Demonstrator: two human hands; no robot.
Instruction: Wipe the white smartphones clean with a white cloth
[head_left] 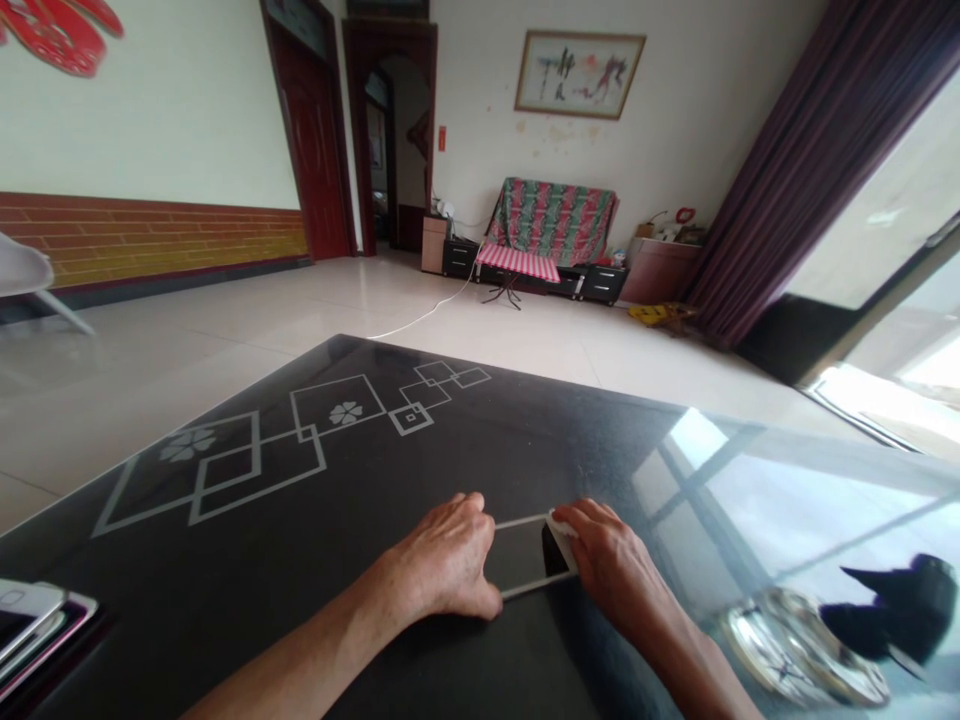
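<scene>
A flat rectangular piece with pale long edges and a dark or see-through middle (519,558) is low over the black table or resting on it; which one I cannot tell. My left hand (450,560) grips its left end, thumb at the near edge and fingers at the far edge. At its right end, my right hand (611,550) has its fingers closed on a small white wad (561,530), perhaps tissue or cloth, touching the piece. The palm side of my right hand is hidden.
The glossy black table (300,560) has pale square patterns. Stacked phones (37,625) lie at its left edge. Right of my right hand are a shiny round dish (799,645) and a black object (900,610). Beyond stand a striped small table (517,262) and cabinets (602,283).
</scene>
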